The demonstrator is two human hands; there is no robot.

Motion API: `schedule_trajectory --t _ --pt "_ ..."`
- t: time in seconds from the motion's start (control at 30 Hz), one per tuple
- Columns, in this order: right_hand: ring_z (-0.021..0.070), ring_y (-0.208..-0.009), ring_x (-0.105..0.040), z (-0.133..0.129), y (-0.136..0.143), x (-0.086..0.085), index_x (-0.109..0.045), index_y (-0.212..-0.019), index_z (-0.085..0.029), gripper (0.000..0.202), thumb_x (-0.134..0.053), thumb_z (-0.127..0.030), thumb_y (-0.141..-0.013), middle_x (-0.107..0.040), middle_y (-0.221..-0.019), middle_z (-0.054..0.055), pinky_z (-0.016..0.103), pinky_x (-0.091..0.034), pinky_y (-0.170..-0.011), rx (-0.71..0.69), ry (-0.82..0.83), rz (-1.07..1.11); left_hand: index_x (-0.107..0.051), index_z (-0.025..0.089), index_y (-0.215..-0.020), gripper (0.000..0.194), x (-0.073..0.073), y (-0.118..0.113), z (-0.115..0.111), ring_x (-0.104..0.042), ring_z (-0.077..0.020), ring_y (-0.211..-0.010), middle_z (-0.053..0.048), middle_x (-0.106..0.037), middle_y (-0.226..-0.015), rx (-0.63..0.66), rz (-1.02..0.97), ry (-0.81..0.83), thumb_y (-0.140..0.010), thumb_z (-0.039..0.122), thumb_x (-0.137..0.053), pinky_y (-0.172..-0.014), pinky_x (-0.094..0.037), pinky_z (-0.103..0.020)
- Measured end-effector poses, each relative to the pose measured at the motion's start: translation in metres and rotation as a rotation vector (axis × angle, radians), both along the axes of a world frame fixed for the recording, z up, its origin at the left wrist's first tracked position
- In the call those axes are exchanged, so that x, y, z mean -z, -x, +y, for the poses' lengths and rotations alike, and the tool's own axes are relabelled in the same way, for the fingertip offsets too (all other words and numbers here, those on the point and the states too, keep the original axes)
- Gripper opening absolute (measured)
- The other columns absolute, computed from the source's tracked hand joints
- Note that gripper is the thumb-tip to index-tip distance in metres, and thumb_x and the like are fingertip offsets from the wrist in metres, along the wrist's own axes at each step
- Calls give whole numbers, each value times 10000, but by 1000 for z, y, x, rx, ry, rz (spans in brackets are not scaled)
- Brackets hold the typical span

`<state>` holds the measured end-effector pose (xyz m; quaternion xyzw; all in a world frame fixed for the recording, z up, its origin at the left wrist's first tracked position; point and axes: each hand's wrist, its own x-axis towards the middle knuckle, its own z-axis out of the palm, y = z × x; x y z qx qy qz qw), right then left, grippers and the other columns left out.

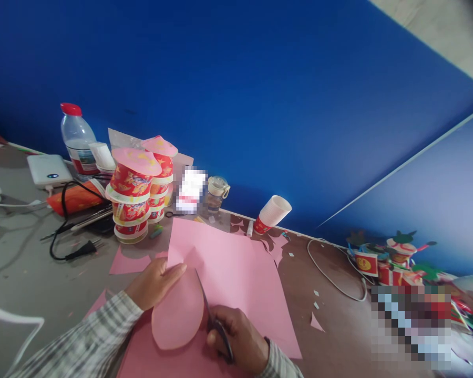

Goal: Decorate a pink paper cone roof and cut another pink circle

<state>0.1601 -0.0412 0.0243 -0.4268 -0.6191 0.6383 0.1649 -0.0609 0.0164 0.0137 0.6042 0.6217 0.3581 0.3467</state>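
Note:
My left hand (157, 282) pinches a sheet of pink paper (236, 268), thumb on top near a rounded, partly cut shape (178, 315). My right hand (240, 336) is wrapped round the dark handles of a pair of scissors (224, 341). The scissors' blade lies along the right edge of the rounded shape, where it meets the rest of the sheet. More pink paper lies beneath, by my wrists. Part of the scissors is hidden by my fingers.
Stacked red paper cups (131, 210) with pink cone tops stand at the left, near a bottle (79, 139), a power bank (49, 170) and a black plug (82, 251). A white cup (276, 210) leans near the blue wall. Paper scraps (317, 323) and a cable (331, 278) lie right; another person is at far right.

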Motion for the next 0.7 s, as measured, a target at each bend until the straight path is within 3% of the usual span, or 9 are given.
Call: schedule_trajectory --t 0.17,0.23,0.33,0.43,0.57,0.7 --pt "99 -446 -455 2 -1 2 -487 -700 -184 416 -551 -595 -699 -526 -544 -19 173 -340 -421 23 -10 61 -346 263 -379 360 1 -2 -2 -295 -91 -369 141 -238 -368 50 -85 10 -585 549 -424 -374 -241 -234" --pt "101 -439 -457 2 -1 4 -496 -729 -182 418 -543 -596 -707 -531 -540 -17 176 -344 -420 43 -6 98 -486 251 -494 330 -1 -5 -4 -402 -116 -405 118 -412 -397 94 -174 38 -608 551 -408 -396 -330 -235" --pt "99 -445 -449 2 2 5 -503 -742 -174 440 -545 -611 -697 -520 -523 -21 174 -349 -427 107 -19 156 -583 254 -782 362 -3 -13 -10 -556 -179 -610 48 -650 -646 116 -448 95 -591 543 -479 -561 -458 -282" --pt "87 -436 -435 1 8 7 -517 -749 -163 432 -537 -593 -719 -506 -500 -32 166 -342 -424 220 -69 201 -589 251 -891 420 1 -23 -19 -592 -230 -742 1 -698 -783 126 -721 164 -553 501 -582 -676 -474 -336" --pt "79 -392 -428 2 20 11 -532 -814 -160 402 -520 -557 -753 -519 -498 -35 160 -340 -388 280 -96 217 -579 255 -950 484 12 -37 -29 -631 -285 -704 -31 -724 -770 131 -970 319 -509 441 -654 -595 -509 -386" --pt "87 -410 -443 6 31 9 -555 -843 -151 406 -511 -547 -762 -525 -480 -35 160 -360 -406 307 -156 229 -572 281 -962 578 10 -42 -32 -642 -316 -669 -35 -731 -756 34 -1083 358 -421 439 -698 -524 -522 -406"
